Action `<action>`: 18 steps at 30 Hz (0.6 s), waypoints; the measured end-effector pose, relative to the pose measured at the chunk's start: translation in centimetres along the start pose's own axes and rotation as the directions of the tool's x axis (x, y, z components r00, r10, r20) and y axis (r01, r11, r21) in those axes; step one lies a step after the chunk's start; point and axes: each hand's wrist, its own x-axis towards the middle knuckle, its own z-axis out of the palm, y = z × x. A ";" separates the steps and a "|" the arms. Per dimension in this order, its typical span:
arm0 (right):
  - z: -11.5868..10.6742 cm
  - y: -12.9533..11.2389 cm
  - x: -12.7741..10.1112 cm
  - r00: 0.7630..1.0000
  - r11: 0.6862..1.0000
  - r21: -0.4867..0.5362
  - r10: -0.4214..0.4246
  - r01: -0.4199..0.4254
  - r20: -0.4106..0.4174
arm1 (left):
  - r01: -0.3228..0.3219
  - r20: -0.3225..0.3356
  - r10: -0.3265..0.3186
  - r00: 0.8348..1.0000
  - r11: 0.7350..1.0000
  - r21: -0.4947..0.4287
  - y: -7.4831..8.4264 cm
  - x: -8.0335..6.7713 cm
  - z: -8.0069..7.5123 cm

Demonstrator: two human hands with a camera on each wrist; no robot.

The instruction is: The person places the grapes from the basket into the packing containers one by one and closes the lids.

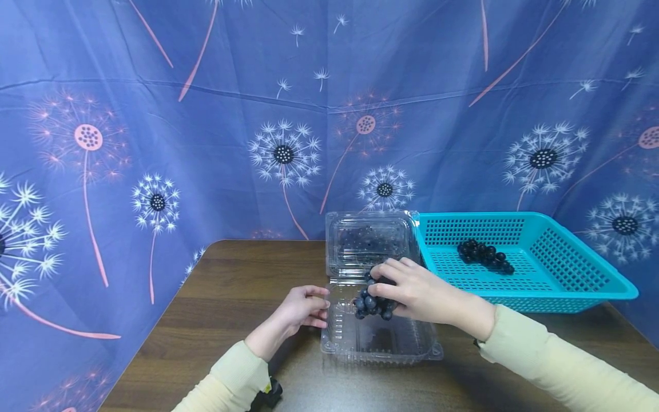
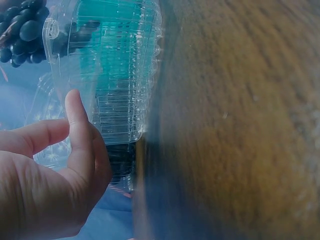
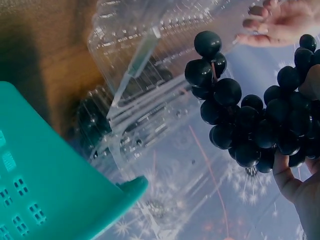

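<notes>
Plainly, the right hand holds one grape bunch, the basket another.

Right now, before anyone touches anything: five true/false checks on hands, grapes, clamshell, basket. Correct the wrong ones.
1. The right hand holds a bunch of dark grapes. True.
2. The lid of the clear plastic clamshell is closed. False: it stands open at the far side.
3. A second bunch lies in the turquoise basket. True.
4. The left hand is inside the basket. False: it is at the clamshell's left side.
5. In the head view, the basket is right of the clamshell. True.
</notes>
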 end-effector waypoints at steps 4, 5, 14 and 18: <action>0.8 0.0 0.1 0.999 0.999 0.030 -0.031 0.031 0.018 | 0.002 0.001 -0.002 1.000 1.000 0.003 0.1 0.0 0.0; 1.0 0.0 0.1 0.999 0.998 0.040 -0.041 0.040 0.019 | 0.002 0.001 -0.002 1.000 1.000 0.004 0.1 0.0 0.0; 2.5 -0.2 0.5 0.991 0.992 0.073 -0.108 0.103 0.075 | 0.002 -0.006 -0.002 1.000 1.000 0.006 0.1 0.0 0.0; 3.1 -0.3 0.7 0.986 0.992 0.066 -0.111 0.104 0.122 | 0.009 -0.008 -0.009 1.000 1.000 0.006 0.1 0.1 0.0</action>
